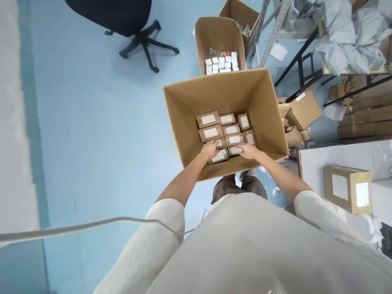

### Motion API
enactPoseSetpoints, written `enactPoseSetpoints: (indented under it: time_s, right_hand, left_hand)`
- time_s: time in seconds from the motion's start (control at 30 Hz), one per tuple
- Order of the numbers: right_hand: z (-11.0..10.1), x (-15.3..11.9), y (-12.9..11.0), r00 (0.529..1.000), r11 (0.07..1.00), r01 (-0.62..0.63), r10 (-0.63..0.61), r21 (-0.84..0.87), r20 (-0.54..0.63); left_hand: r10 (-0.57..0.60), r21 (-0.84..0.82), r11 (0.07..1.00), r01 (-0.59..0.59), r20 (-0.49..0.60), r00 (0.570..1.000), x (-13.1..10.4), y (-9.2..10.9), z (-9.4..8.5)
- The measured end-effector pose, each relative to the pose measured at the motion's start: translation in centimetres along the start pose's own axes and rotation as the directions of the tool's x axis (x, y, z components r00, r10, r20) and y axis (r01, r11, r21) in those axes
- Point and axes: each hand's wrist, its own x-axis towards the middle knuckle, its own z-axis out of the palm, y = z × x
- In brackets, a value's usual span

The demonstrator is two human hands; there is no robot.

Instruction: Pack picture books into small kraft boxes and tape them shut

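Observation:
A large open carton (220,87) stands in front of me, with several small labelled cardboard boxes (210,132) packed in rows at its bottom. My left hand (210,149) reaches inside over the near left boxes, fingers apart and touching the top of a box. Under and beside it lies a small box with a white label (219,155). My right hand (248,151) rests its fingertips at the right end of another small labelled box (234,150) in the nearest row. Neither hand visibly lifts a box; the undersides of the fingers are hidden.
Behind the carton stands another open box (216,34) holding several small white boxes. A black office chair (122,16) is at the upper left. To the right are a metal rack (272,32), grey bags (346,36) and a taped carton (347,189) on a white table. A cable (122,219) crosses the lower left.

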Motion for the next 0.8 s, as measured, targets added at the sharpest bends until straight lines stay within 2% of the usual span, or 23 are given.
enactPoseSetpoints:
  time_s: [0.2,0.37,0.57,0.7,0.8]
  right_hand:
    - [3.7,5.2,-0.4,0.978,0.995,0.045,-0.024,-0.093,0.207]
    - [7.8,10.2,0.2,0.923,0.976,0.132,-0.057,-0.173,0.381]
    - [13.9,14.6,0.8,0.9,0.967,0.193,-0.106,-0.167,0.424]
    - [18.0,16.3,1.4,0.876,0.958,0.223,-0.115,-0.181,0.468]
    - [20.8,17.1,2.4,0.891,0.96,0.21,-0.11,-0.185,0.44]
  left_hand:
    - [-0.146,-0.099,0.984,0.15,0.041,0.988,1.9,-2.5,4.9]
    - [-0.194,-0.108,0.97,0.218,0.201,0.96,3.8,-3.8,9.9]
    - [-0.205,-0.144,0.954,0.261,0.319,0.925,5.5,-4.3,15.5]
    - [-0.209,-0.163,0.947,0.277,0.34,0.917,6.4,-4.8,18.9]
    - [-0.239,-0.171,0.934,0.313,0.351,0.905,7.0,-5.3,21.2]
